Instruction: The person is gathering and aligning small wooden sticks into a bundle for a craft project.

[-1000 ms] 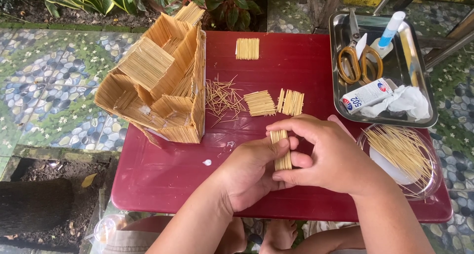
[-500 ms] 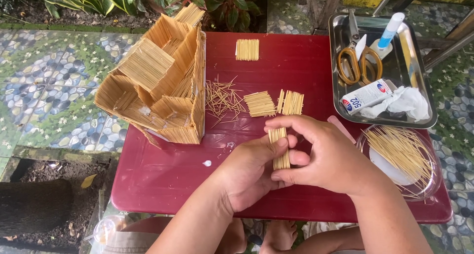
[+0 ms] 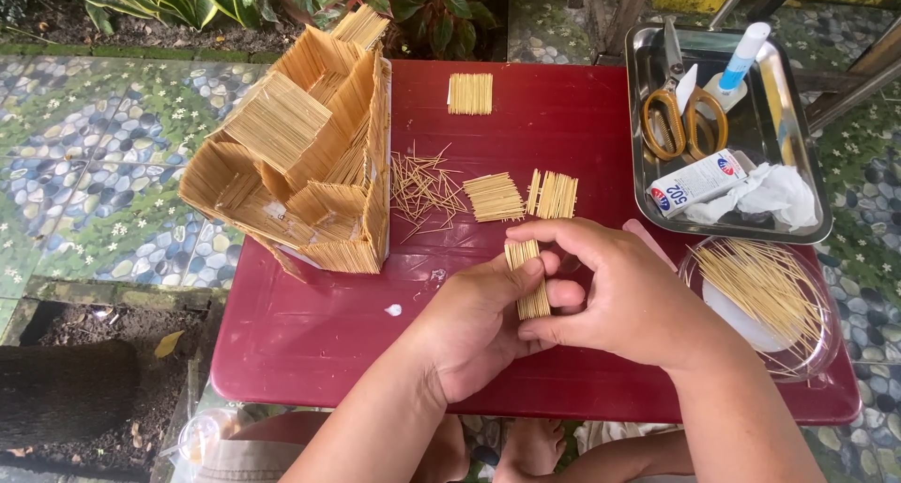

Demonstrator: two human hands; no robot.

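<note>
Head view. A small flat panel of toothpicks (image 3: 528, 278) is held at centre frame, just above the near half of a red table (image 3: 310, 337). It is clamped between both hands: the left hand (image 3: 474, 328) supports it from the left and beneath, while the right hand (image 3: 627, 300) closes round its right edge, forefinger arched over the top end. The two hands are pressed together around the piece.

The panel is judged very light, thin and brittle; the sticks appear joined side by side, so it would likely split along the joints if bent. It is best gripped by its long edges, with light pressure.

At upper left of the table stands a toothpick house model (image 3: 300, 154). Loose toothpicks (image 3: 422, 187) and two finished panels (image 3: 495, 197) (image 3: 555, 194) lie at centre, and a further panel (image 3: 470, 93) at top centre. A metal tray (image 3: 648, 178) at upper right holds scissors (image 3: 683, 112) and a glue bottle (image 3: 740, 62). A clear dish of toothpicks (image 3: 765, 291) sits at right.

The table surface is smooth and glossy. The setting is outdoors, with pebble paving (image 3: 84, 201) and plants (image 3: 235, 0).
</note>
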